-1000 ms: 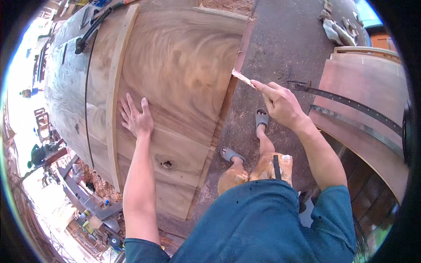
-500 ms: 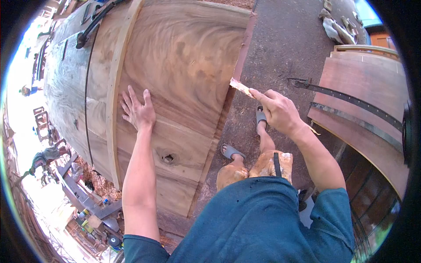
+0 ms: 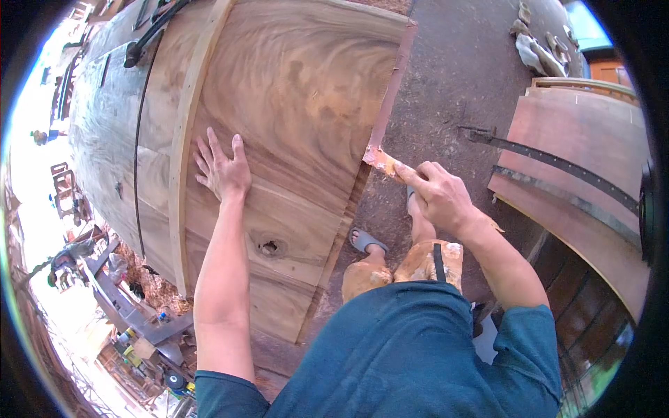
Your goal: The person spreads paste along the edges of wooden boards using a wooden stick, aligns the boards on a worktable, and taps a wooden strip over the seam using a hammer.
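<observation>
My left hand (image 3: 224,167) lies with spread fingers on a large wooden panel (image 3: 300,125), just right of a light wood batten (image 3: 183,150). In my right hand (image 3: 440,195) is a flat spreader (image 3: 383,161) smeared with pinkish paste, the index finger stretched along it. Its tip touches the panel's right edge. Above that tip the edge carries a pink strip of paste (image 3: 391,90); below it the edge shows brown wood.
A dark clamp bar (image 3: 150,35) rests on the panel's upper left. On the right, reddish boards (image 3: 571,139) lie under a long metal bar clamp (image 3: 557,164). A person (image 3: 70,259) is at the far left, near grey metal beams (image 3: 122,299).
The spreader in my right hand has moved down along the panel's edge, and the pink strip behind it has grown longer. My left hand has stayed on the panel.
</observation>
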A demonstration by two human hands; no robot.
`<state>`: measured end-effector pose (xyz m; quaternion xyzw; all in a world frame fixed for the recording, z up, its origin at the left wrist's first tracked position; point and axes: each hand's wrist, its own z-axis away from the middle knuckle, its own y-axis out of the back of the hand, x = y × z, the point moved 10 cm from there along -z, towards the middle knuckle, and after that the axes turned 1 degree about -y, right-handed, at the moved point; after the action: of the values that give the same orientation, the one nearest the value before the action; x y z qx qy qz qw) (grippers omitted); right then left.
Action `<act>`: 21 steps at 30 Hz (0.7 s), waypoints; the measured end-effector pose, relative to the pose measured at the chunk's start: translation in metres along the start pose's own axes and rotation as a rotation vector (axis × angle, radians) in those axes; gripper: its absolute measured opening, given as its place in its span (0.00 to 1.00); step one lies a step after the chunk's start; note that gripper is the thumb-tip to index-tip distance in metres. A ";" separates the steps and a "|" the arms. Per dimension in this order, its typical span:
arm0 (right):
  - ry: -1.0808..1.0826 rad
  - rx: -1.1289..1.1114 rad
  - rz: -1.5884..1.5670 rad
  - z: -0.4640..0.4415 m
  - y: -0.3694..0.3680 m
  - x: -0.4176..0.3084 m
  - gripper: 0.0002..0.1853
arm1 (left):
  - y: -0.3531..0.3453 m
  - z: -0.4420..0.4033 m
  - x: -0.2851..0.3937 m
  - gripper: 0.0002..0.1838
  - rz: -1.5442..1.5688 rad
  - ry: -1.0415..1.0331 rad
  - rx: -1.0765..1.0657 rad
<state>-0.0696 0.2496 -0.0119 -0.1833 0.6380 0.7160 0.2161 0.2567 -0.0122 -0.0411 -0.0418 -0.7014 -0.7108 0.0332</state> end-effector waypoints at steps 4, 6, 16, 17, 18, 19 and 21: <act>0.033 -0.011 -0.011 0.009 -0.011 -0.011 0.30 | 0.002 0.000 0.001 0.43 0.001 0.001 -0.002; 0.047 -0.017 -0.019 0.015 -0.016 -0.019 0.30 | 0.000 0.000 0.001 0.43 -0.005 -0.007 0.000; 0.008 -0.105 -0.265 0.015 0.006 -0.022 0.23 | -0.009 -0.021 0.015 0.50 0.067 0.120 -0.035; 0.011 0.035 -0.322 0.003 0.026 -0.013 0.21 | -0.011 -0.032 0.028 0.52 0.104 0.164 -0.027; -0.040 0.107 -0.427 -0.009 0.047 -0.004 0.18 | -0.008 -0.040 0.043 0.53 0.107 0.226 -0.024; -0.058 0.101 -0.422 -0.026 0.065 0.002 0.16 | -0.003 -0.046 0.059 0.54 0.108 0.286 -0.028; -0.047 0.135 -0.380 -0.065 0.096 0.016 0.14 | 0.003 -0.056 0.071 0.55 0.107 0.357 -0.039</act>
<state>-0.1359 0.1776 0.0525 -0.2687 0.6332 0.6222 0.3738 0.1860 -0.0676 -0.0315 0.0469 -0.6672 -0.7176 0.1941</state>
